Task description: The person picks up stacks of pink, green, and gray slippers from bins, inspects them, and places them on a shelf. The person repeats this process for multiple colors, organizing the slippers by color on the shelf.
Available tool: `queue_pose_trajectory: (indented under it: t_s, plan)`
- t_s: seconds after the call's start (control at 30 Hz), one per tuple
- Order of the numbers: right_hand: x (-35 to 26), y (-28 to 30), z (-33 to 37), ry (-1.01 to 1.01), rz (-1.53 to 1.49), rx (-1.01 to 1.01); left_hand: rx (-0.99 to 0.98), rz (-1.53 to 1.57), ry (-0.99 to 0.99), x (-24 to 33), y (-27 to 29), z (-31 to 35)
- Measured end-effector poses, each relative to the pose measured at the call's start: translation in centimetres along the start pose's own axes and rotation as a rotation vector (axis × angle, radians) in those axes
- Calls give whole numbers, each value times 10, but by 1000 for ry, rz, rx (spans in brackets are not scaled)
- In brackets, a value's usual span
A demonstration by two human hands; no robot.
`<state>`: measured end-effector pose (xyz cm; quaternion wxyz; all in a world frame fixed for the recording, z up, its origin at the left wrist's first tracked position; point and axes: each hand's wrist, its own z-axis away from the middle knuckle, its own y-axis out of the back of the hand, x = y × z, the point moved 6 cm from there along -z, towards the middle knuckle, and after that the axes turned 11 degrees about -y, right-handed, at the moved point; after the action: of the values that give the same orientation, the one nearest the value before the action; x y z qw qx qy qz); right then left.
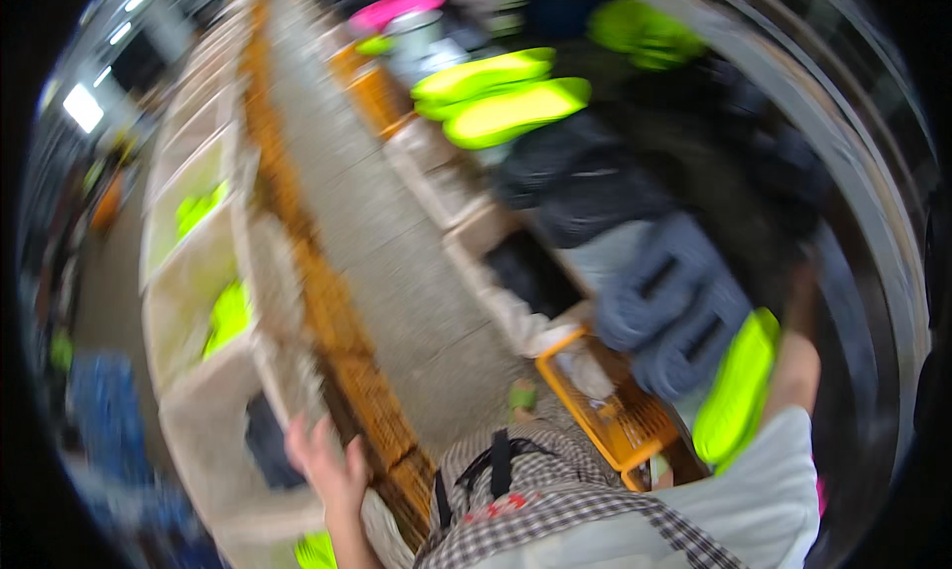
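My left hand (329,462) reaches out with its fingers spread and holds nothing. It is at the near side of a cloth-lined bin (213,445) containing a dark grey piece (270,442). On the right, my right hand (804,267) stretches toward the dark area by the machine-like frame, blurred and in shadow, so its fingers cannot be made out. Beside that forearm are neon yellow-green sole-shaped pieces (736,389). Blue-grey sole-shaped pieces with dark slots (674,306) lie just left of them.
Lined bins run along orange crates (342,371) on my left, some with neon pieces (228,316). An orange basket (625,450) stands near my right side. Farther off are black bundles (585,177), neon soles (516,113) and a pink-rimmed bucket (415,36). A grey floor aisle (397,272) runs between.
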<state>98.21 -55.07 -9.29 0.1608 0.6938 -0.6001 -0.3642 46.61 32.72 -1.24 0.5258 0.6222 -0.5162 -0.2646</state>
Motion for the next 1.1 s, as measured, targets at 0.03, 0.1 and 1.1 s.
queue_pose_trajectory:
  t_s: [0.03, 0.1, 1.1]
  plan:
    - [15, -12, -4, 194, -42, -12, -87, -7, -25, 9, -10, -9]
    - [59, -27, -13, 143, -561, -143, -165, -21, -90, 22, -23, -28]
    - [-398, 251, 158, -1323, -1978, -503, -505, 369, -682, 16, -95, -140]
